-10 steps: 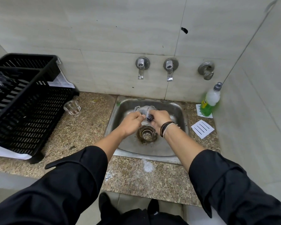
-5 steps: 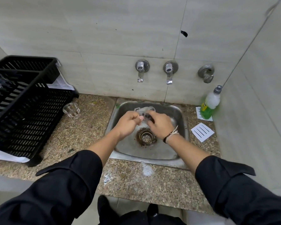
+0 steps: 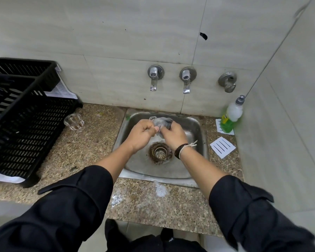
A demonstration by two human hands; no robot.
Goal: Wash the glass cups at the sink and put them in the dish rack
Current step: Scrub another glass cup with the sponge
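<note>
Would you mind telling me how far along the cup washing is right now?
Done: something clear, possibly a cup, sits blurred in the black dish rack. In hand: the left hand and right hand hold a glass cup over the sink. Left: another glass cup waits on the counter.

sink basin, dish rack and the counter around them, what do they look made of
Sink basin: looks like stainless steel, dull brushed grey with soft reflections, rust-brown staining around the drain. Dish rack: probably moulded black plastic, matte, with slotted walls. Counter: speckled brown-and-tan stone, likely granite, faintly glossy.
</note>
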